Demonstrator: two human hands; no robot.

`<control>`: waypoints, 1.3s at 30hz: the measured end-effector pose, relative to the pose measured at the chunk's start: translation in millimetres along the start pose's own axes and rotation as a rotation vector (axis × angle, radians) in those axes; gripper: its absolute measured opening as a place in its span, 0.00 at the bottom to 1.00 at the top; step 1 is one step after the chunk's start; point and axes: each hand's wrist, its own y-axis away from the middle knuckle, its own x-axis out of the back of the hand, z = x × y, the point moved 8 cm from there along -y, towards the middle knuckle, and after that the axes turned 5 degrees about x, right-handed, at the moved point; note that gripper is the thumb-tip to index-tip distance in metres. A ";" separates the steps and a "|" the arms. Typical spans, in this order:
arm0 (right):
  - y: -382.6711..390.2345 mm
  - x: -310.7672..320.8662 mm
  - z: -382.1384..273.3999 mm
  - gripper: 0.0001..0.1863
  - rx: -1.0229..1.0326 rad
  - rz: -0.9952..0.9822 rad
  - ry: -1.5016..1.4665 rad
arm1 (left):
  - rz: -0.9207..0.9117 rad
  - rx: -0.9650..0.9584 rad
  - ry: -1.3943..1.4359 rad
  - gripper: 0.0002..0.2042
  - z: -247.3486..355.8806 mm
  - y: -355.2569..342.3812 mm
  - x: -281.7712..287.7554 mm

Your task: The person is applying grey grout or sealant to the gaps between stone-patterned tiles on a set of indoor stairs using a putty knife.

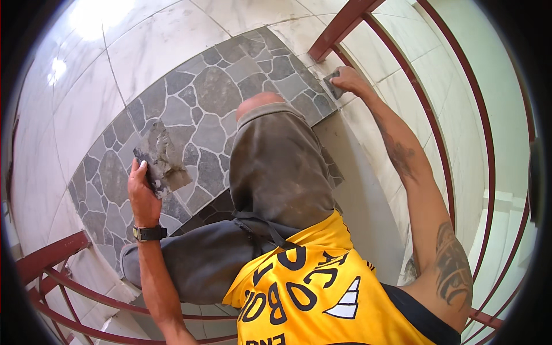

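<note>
My left hand (pixel 144 198), with a watch on its wrist, is closed on the edge of a dark flat board. A lump of wet grey mortar (pixel 164 152) covers most of that board. Below it lies a floor of stone-patterned grey tiles (pixel 215 86) with pale lines. Stretched out to the far right, my right hand (pixel 348 79) grips a small dark grey flat spreader (pixel 333 86). The spreader is at the right edge of the stone-patterned tiles, beside the pale marble-look tiles (pixel 368 106). Its exact kind is hard to make out.
Dark red metal railings (pixel 414 77) curve along my right side, and another railing (pixel 54 259) stands at the lower left. My bent knees (pixel 282 155) are over the patterned tiles. A bare grey strip (pixel 359 172) runs to their right. White steps (pixel 497 230) lie beyond the right railing.
</note>
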 end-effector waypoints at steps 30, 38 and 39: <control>-47.2 26.0 -42.4 0.18 0.093 0.114 -0.052 | 0.077 -0.011 -0.017 0.28 -4.6 -4.0 11.4; -41.5 15.7 -70.8 0.21 0.093 -0.035 -0.310 | 0.025 -0.040 -0.011 0.27 5.1 1.2 9.6; -40.8 19.4 -68.8 0.21 0.099 -0.032 -0.308 | 0.012 -0.037 -0.003 0.27 5.2 1.0 8.3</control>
